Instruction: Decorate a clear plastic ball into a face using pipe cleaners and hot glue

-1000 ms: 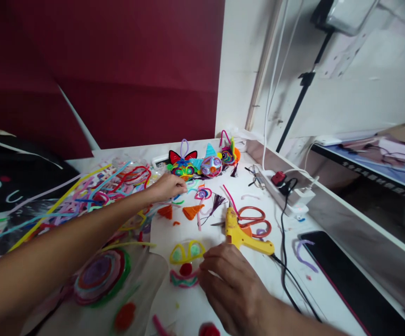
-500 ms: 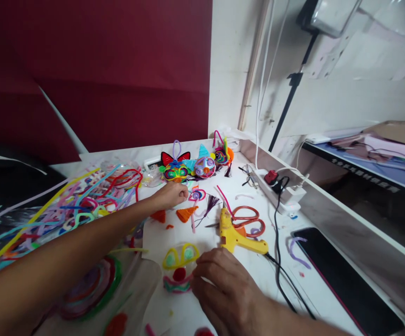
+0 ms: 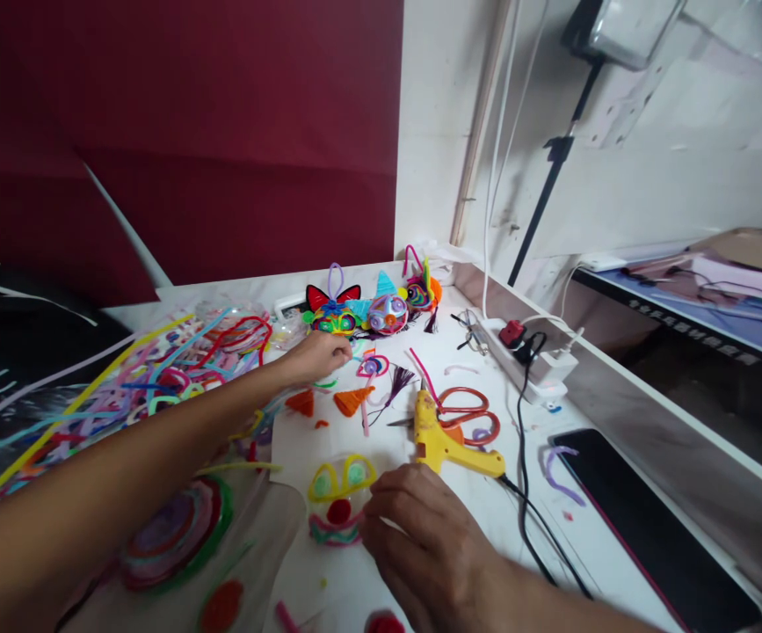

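My left hand [image 3: 318, 355] reaches far across the white table [image 3: 473, 505], fingers curled closed just below a row of colourful pipe-cleaner figures [image 3: 371, 309]; what it pinches is hidden. My right hand [image 3: 424, 536] rests near the front, fingers bent and pressing on a small face piece [image 3: 337, 497] with yellow glasses, a red nose and a striped mouth. A yellow glue gun [image 3: 450, 440] lies just beyond my right hand. Two orange cones [image 3: 328, 402] lie between my hands.
A heap of loose pipe cleaners [image 3: 149, 378] fills the left side. Red-handled scissors [image 3: 466, 409], spectacles [image 3: 469, 330] and a power strip [image 3: 532, 356] with cables lie at the right. A black tablet [image 3: 644, 519] lies near the right edge. A spiral disc [image 3: 173, 532] is at front left.
My left hand has stayed by the figures, shifting slightly. My right hand has stayed on the face piece. The view swung a little left and back.
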